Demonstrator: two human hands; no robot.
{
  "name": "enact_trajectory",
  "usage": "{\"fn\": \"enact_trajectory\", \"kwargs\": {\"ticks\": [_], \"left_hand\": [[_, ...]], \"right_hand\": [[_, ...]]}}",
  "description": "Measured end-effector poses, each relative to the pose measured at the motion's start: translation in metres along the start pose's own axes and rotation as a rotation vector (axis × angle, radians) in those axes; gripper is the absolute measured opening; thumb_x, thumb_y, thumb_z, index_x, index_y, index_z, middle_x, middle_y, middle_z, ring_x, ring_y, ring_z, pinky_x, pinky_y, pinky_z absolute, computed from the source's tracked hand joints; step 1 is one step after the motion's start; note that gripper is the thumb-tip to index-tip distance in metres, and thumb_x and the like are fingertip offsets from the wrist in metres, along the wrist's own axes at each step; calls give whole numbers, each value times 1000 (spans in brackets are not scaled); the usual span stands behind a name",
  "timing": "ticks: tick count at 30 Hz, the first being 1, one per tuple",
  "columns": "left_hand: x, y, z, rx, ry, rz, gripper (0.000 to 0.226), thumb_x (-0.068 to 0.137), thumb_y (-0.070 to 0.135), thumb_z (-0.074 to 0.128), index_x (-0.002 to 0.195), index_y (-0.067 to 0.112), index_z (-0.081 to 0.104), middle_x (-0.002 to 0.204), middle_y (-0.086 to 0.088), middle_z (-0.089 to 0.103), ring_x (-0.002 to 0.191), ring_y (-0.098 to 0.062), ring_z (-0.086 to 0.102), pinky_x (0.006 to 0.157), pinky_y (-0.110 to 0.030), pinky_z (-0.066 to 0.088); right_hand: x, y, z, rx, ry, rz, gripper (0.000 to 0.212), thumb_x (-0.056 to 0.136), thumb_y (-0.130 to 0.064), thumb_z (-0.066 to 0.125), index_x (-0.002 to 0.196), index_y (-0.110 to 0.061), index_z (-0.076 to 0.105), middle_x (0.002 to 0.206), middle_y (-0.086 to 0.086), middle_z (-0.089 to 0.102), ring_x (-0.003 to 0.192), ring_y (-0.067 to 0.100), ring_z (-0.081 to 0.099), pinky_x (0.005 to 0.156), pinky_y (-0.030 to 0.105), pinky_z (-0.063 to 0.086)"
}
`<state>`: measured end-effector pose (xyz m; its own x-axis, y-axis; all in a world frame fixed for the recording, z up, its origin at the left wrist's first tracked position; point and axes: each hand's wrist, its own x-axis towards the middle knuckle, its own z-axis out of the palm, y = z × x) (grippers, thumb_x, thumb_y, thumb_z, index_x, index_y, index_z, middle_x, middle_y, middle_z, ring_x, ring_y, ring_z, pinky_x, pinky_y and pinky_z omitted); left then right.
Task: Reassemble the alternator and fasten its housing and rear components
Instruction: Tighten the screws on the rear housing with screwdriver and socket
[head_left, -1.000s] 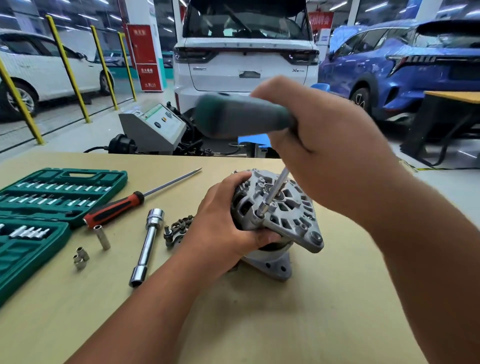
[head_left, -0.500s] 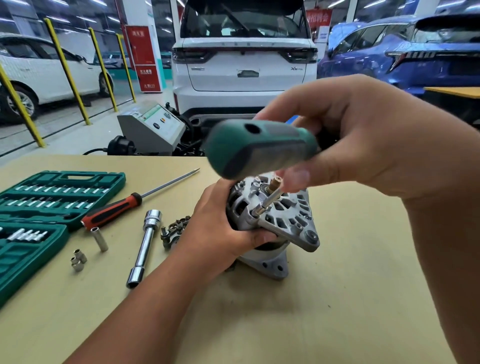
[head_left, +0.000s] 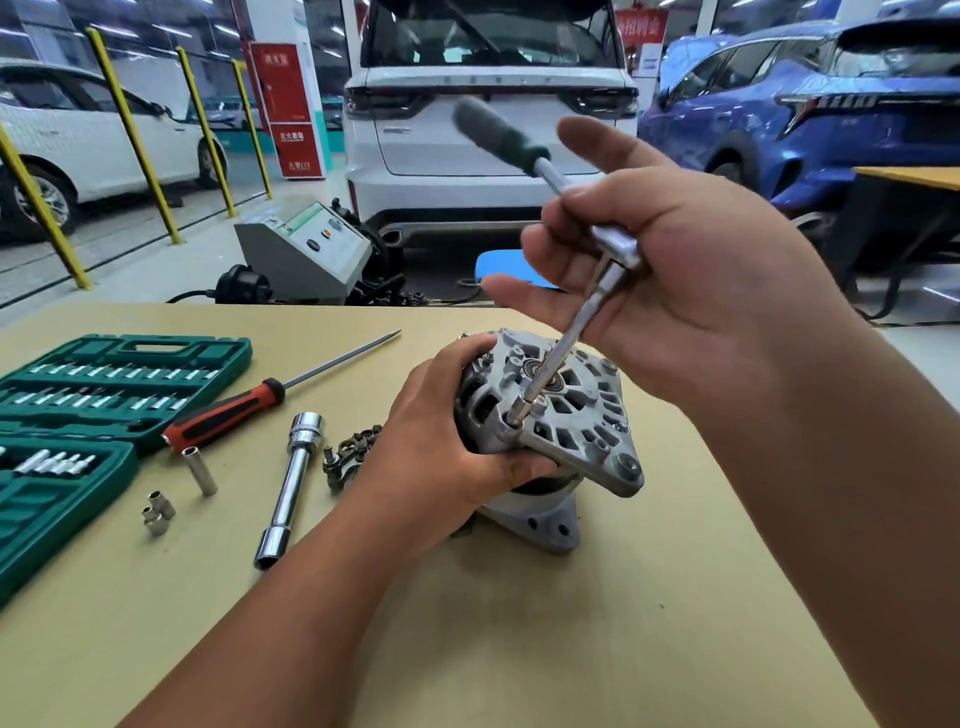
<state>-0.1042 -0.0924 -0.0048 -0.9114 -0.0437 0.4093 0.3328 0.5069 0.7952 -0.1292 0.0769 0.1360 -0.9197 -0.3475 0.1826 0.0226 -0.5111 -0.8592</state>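
**Alternator braced on bench, ratchet set on a housing bolt**

Head view. The grey cast-metal alternator (head_left: 563, 415) stands on its mounting foot near the middle of the tan bench (head_left: 519, 634), its vented rear face tilted toward the camera. The left hand (head_left: 447, 457) grips its left flank, fingers curled round the housing rim and thumb under the lower edge of the rear face. The right hand (head_left: 675, 291) holds the green-handled chrome ratchet wrench (head_left: 519, 148) at its head. Thumb and middle fingers pinch the head; the index finger is raised straight. The extension runs down to a socket (head_left: 519, 413) seated at the housing's edge.

Judgement: the unit is heavy, rigid and top-heavy on that small foot, so likely to rock under torque. The best hold is the solid outer rim or the mounting ears, not the thin vent ribs or the centre bearing. The bare metal may be slick, so a firm wrapped grip is advised.
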Motion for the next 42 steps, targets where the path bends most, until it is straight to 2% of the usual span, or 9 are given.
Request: {"fn": "enact_trajectory", "kwargs": {"ticks": [6,10,14,20,29,32,36,39,42], "left_hand": [[0,2,0,8,-11,-3,106,48,67,90,144,56,46,143,18,55,136,-6,53,117,-43,46],[-1,3,-1,11,-8,-4,99,46,69,89,134,69,43,138,28,51,133,4,49,110,-20,41],[-1,5,-1,14,-18,-18,97,44,72,86,127,78,37,135,31,49,132,2,49,112,-26,42],[-1,2,-1,5,-14,-3,107,45,75,85,141,65,40,137,31,49,134,3,48,114,-29,42],[-1,2,-1,6,-15,-9,106,47,72,86,143,63,41,142,26,51,136,-1,50,118,-39,45],[0,3,0,-2,-17,-19,105,51,63,94,144,59,45,143,21,54,136,-6,53,116,-43,47],[-1,3,0,14,-5,-15,104,53,59,96,144,57,45,144,21,53,137,-6,52,117,-43,47],[-2,3,1,15,-3,-15,106,49,65,92,143,61,44,144,25,52,137,-2,50,117,-41,46],[-2,2,1,7,7,-20,106,46,68,90,142,63,43,142,25,52,136,-2,51,117,-41,46]], "right_hand": [[3,6,-1,410,112,118,4,95,-4,53,96,-8,52,70,6,55,57,17,57,84,41,57],[7,22,-5,418,-115,86,28,83,-9,59,110,-8,66,71,3,55,64,18,58,76,36,56],[16,39,-26,309,-371,4,34,95,-45,55,102,-22,78,79,1,59,78,22,61,74,37,52],[22,48,-37,111,-214,-316,51,105,-53,40,102,-19,77,89,6,69,76,25,70,62,31,55],[19,43,-44,-754,-29,-1134,21,110,-28,54,119,-13,66,115,8,64,95,36,72,73,58,58],[14,39,-37,-914,-75,-1282,17,108,-15,53,118,-12,66,109,6,65,90,33,69,72,52,57],[4,27,-23,-1237,-12,-1090,33,97,4,58,123,-16,64,100,-1,66,84,21,64,72,47,54],[-13,2,-12,-1615,-91,-772,25,103,-20,50,117,-41,45,86,-14,59,76,17,57,65,39,48],[-38,-22,2,-1989,-162,-567,6,100,-39,38,102,-42,33,76,-16,49,70,5,49,57,31,37]]}}
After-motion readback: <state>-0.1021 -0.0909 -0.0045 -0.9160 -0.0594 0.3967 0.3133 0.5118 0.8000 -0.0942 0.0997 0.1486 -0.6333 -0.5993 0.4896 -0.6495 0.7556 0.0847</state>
